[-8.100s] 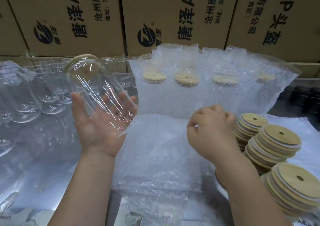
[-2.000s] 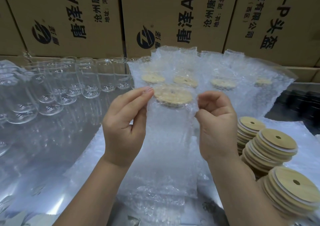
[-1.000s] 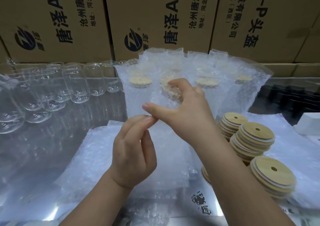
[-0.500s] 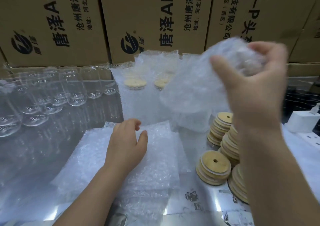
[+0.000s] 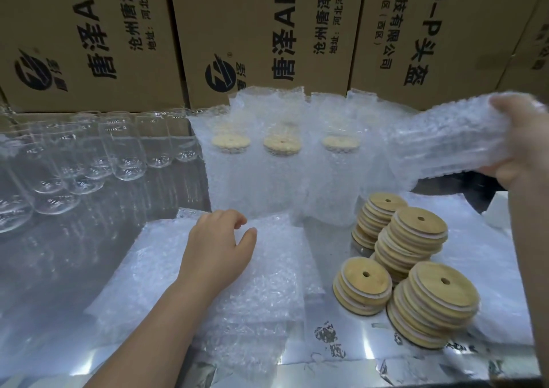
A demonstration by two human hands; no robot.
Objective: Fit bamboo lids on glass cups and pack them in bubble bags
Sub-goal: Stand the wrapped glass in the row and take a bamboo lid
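**Packing worktop: one bagged cup held aloft, bag stack at centre**

Bounds. The rear edge of the worktop [image 5: 44, 269] is closed off by a wall of printed cartons [image 5: 261, 31]. Left rear: rows of bare glass cups [image 5: 124, 156], packed close together. Centre rear: a row of packed cups [image 5: 281, 162] standing upright in bubble wrap against the cartons, with bamboo tops showing through. Right near quarter: stacks of bamboo lids [image 5: 416, 239], some leaning on one another, on a sheet of bubble wrap. At the right edge: a white object [image 5: 499, 214], partly hidden by the forearm, perhaps a small box.

Open room. There is bare reflective surface on the left, between the glass cups and the near edge. A narrower bare strip runs along the near edge in front of the lids.

Item in hand. The bagged cup [image 5: 445, 141] lies roughly level in the air above the right rear of the worktop, just beside the last standing packed cup. The right hand [image 5: 523, 150] grips its right-hand end, fingers and thumb wrapped round the bubble wrap.

Other hand. The left hand [image 5: 219, 248] is palm down and holds nothing. Its fingers are loosely bent, with the tips touching the top of the stack of flat bubble bags [image 5: 267, 292] at centre, well apart from the bagged cup.
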